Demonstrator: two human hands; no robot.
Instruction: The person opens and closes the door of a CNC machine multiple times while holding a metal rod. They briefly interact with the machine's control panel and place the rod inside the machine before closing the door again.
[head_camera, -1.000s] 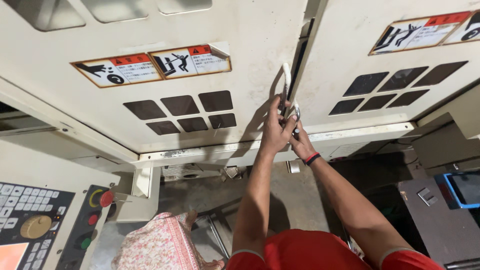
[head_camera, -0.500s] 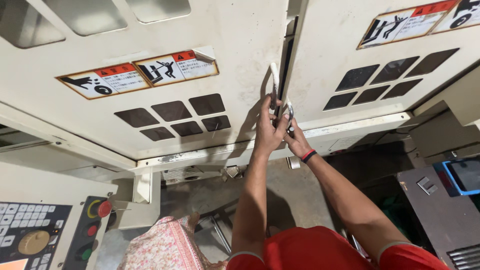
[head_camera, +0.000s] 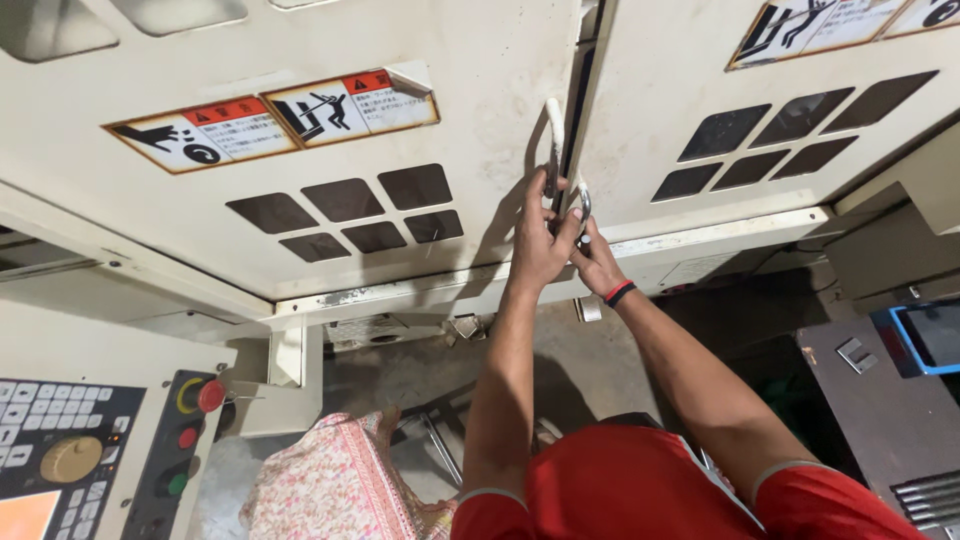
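Person: seen from above, wearing a red short-sleeved shirt (head_camera: 610, 495), both bare arms stretched up and away toward a machine.
Cloth: a pink flower-patterned fabric (head_camera: 335, 490) lies bunched just beside the person's left arm, low in the view.
Control panel: a dark keypad panel with grey keys, a yellow dial and red and green round buttons (head_camera: 90, 455) sits at the lower left, well apart from the hands.
Blue-edged tray: a flat blue-rimmed screen or tray (head_camera: 925, 335) rests on a dark metal bench at the far right.
Left hand: the left hand (head_camera: 540, 235) is curled shut around the lower end of the white metal bar handle (head_camera: 553, 135) on the left cream sliding door (head_camera: 300, 60).
Right hand: the right hand (head_camera: 597, 262), a red and black band at its wrist, touches the left hand; its fingers are closed on the small curved metal handle (head_camera: 583, 200) at the edge of the right cream door (head_camera: 680, 90).
Handles: both sit either side of the dark vertical seam where the two doors meet.
Doors: each carries dark square vent panels and orange-bordered warning stickers (head_camera: 275, 115).
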